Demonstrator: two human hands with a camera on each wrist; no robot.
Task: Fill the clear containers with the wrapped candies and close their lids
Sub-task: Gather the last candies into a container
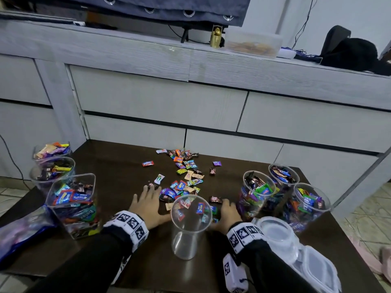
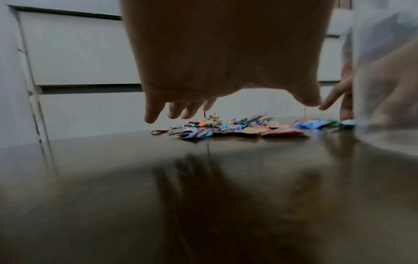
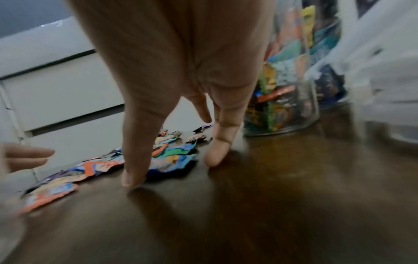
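Note:
An empty clear round container (image 1: 189,226) stands upright on the dark table (image 1: 118,172), close to me. Loose wrapped candies (image 1: 184,178) lie scattered behind it. My left hand (image 1: 148,203) hovers flat, fingers spread, just left of the container and at the near edge of the candies (image 2: 226,127). My right hand (image 1: 227,210) is on the container's right, its straight fingertips (image 3: 133,176) touching the table beside candies (image 3: 172,160). Neither hand holds anything. Filled open containers stand at the left (image 1: 73,205) and at the right (image 1: 257,193).
A stack of clear lids (image 1: 281,235) lies at the near right beside my right forearm. A candy bag (image 1: 21,231) lies at the near left edge. Grey drawers (image 1: 160,100) rise right behind the table.

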